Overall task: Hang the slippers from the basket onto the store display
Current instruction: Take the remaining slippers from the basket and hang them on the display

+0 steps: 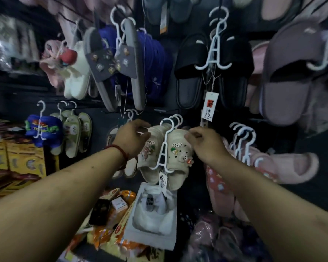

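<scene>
A pair of cream slippers (175, 157) with small charms hangs on a white plastic hanger (164, 148) at the middle of the dark display wall (311, 186). A paper tag dangles below the pair. My left hand (133, 138) grips the left slipper's top edge. On the right slipper's upper side, my right hand (204, 142) has its fingers curled. Several white hanger hooks bunch together just above the pair, between my hands. No basket is in view.
Black slippers (214, 70) with a price tag hang above, grey charm slippers (114, 63) to their left, mauve ones (290, 78) at right. Pink slippers (278, 167) hang close beside my right hand. Blue and green pairs hang at left. A white packaged pair (153, 214) and orange boxes lie below.
</scene>
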Demonstrator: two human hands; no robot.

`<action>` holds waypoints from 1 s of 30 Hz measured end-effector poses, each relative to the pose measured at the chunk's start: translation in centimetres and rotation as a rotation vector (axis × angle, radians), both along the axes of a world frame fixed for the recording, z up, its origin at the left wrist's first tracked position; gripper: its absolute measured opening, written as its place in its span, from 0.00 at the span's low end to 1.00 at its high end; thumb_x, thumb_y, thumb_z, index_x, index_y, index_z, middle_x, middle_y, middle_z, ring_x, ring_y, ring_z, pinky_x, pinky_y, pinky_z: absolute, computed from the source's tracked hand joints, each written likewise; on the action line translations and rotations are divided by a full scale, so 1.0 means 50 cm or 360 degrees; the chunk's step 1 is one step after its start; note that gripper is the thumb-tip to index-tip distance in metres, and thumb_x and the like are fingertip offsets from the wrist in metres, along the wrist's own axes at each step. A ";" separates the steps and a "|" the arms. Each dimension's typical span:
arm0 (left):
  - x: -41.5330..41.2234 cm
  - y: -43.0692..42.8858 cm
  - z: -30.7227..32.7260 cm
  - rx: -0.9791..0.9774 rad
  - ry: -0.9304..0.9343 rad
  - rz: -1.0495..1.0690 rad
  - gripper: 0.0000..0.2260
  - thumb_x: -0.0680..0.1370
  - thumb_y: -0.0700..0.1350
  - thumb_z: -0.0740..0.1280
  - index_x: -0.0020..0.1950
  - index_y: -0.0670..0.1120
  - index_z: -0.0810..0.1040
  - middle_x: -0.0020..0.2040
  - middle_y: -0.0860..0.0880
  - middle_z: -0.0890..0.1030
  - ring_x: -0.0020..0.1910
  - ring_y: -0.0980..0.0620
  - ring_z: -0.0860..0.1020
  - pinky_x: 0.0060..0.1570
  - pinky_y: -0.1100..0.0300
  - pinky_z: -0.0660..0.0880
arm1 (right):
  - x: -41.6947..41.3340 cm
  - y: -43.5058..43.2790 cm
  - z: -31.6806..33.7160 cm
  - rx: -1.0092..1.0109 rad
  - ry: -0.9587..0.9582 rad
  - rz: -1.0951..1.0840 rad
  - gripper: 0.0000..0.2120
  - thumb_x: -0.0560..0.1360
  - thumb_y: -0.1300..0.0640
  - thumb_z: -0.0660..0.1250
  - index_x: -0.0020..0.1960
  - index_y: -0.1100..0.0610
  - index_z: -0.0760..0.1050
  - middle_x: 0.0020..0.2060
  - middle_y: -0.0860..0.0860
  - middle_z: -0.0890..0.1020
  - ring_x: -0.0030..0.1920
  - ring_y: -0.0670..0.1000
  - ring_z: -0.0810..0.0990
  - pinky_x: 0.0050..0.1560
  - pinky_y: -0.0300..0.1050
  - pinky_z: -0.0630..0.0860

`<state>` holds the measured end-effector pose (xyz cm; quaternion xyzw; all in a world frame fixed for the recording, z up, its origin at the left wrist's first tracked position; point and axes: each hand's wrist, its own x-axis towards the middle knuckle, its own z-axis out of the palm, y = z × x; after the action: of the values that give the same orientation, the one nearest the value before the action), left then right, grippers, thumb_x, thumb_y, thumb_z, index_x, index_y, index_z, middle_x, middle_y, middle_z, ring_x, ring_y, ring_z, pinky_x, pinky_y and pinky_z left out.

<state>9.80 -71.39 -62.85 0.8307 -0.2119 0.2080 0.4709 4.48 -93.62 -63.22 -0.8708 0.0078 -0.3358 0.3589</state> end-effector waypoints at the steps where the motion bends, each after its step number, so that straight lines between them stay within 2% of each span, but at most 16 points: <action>1: -0.014 0.007 -0.006 0.0025 0.0002 0.0008 0.11 0.79 0.42 0.70 0.62 0.46 0.80 0.55 0.48 0.83 0.51 0.48 0.82 0.53 0.56 0.77 | -0.014 0.005 -0.005 0.0015 0.0019 0.0020 0.14 0.77 0.52 0.70 0.61 0.57 0.81 0.55 0.52 0.84 0.57 0.52 0.82 0.62 0.48 0.75; 2: -0.027 0.013 -0.014 0.0038 -0.0002 0.0009 0.12 0.79 0.41 0.70 0.62 0.45 0.80 0.55 0.48 0.83 0.52 0.49 0.81 0.53 0.58 0.76 | -0.027 0.011 -0.011 0.0020 0.0041 0.0042 0.17 0.77 0.52 0.70 0.64 0.57 0.79 0.57 0.52 0.83 0.58 0.52 0.81 0.64 0.50 0.75; 6: -0.063 0.036 -0.046 0.0134 -0.0074 0.0013 0.12 0.80 0.41 0.69 0.63 0.46 0.78 0.56 0.48 0.83 0.55 0.50 0.80 0.59 0.55 0.76 | -0.054 0.029 -0.025 -0.0097 0.0125 0.0092 0.23 0.78 0.53 0.70 0.71 0.57 0.73 0.66 0.54 0.78 0.63 0.54 0.78 0.67 0.53 0.73; 9: -0.062 0.055 -0.059 0.0235 -0.0129 0.0013 0.14 0.80 0.41 0.66 0.66 0.47 0.77 0.59 0.49 0.82 0.58 0.50 0.79 0.59 0.57 0.75 | -0.044 0.038 -0.025 -0.0210 0.0131 0.0092 0.22 0.79 0.56 0.68 0.72 0.58 0.72 0.69 0.56 0.75 0.69 0.54 0.74 0.71 0.50 0.68; 13: -0.032 0.073 -0.063 0.0243 -0.0172 0.0018 0.15 0.80 0.40 0.66 0.67 0.48 0.77 0.60 0.50 0.82 0.56 0.51 0.80 0.55 0.61 0.72 | -0.002 0.046 -0.014 -0.0294 0.0111 0.0010 0.18 0.82 0.58 0.61 0.70 0.61 0.73 0.66 0.59 0.77 0.68 0.57 0.74 0.69 0.50 0.69; 16: 0.011 0.073 -0.060 0.0158 -0.0129 -0.0051 0.15 0.80 0.38 0.65 0.65 0.49 0.77 0.61 0.50 0.82 0.59 0.51 0.79 0.61 0.55 0.75 | 0.041 0.044 -0.003 -0.0297 0.0110 -0.0026 0.16 0.83 0.58 0.58 0.68 0.59 0.74 0.62 0.58 0.79 0.64 0.58 0.77 0.66 0.51 0.72; 18: 0.047 0.066 -0.051 0.0095 -0.0124 -0.0127 0.15 0.80 0.37 0.63 0.65 0.49 0.77 0.59 0.52 0.81 0.59 0.52 0.78 0.63 0.54 0.75 | 0.070 0.042 0.008 -0.0273 0.0113 -0.0048 0.16 0.83 0.59 0.57 0.68 0.59 0.75 0.62 0.57 0.80 0.62 0.57 0.78 0.64 0.47 0.72; 22: 0.122 0.034 -0.015 0.0043 -0.0081 -0.0241 0.16 0.82 0.37 0.59 0.68 0.46 0.77 0.63 0.50 0.79 0.61 0.53 0.76 0.61 0.63 0.69 | 0.127 0.035 0.031 -0.0216 0.0152 -0.0119 0.16 0.84 0.60 0.56 0.69 0.59 0.74 0.65 0.56 0.79 0.65 0.55 0.75 0.61 0.39 0.66; 25: 0.185 0.003 0.010 -0.0023 0.0021 -0.0334 0.17 0.83 0.37 0.58 0.69 0.45 0.76 0.65 0.48 0.79 0.63 0.50 0.76 0.63 0.61 0.70 | 0.175 0.031 0.047 -0.0209 0.0211 -0.0169 0.16 0.84 0.60 0.57 0.69 0.60 0.75 0.65 0.56 0.79 0.66 0.55 0.75 0.58 0.34 0.64; 27: 0.226 -0.021 0.018 -0.0007 0.0110 -0.0414 0.17 0.83 0.38 0.58 0.71 0.45 0.75 0.66 0.46 0.78 0.65 0.47 0.76 0.62 0.62 0.69 | 0.206 0.027 0.055 -0.0191 0.0259 -0.0184 0.16 0.84 0.61 0.57 0.68 0.60 0.76 0.64 0.56 0.79 0.65 0.54 0.76 0.58 0.34 0.64; 30: 0.281 -0.054 0.027 0.0031 0.0188 -0.0537 0.16 0.84 0.40 0.58 0.71 0.45 0.75 0.67 0.45 0.78 0.67 0.47 0.75 0.57 0.69 0.65 | 0.241 0.022 0.060 -0.0210 0.0349 -0.0155 0.16 0.83 0.62 0.57 0.66 0.58 0.78 0.60 0.53 0.82 0.60 0.52 0.78 0.57 0.35 0.67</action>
<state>23.86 -74.11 -61.50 0.7987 -0.3224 0.0747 0.5026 16.51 -92.52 -60.21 -0.9226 0.0672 -0.2555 0.2812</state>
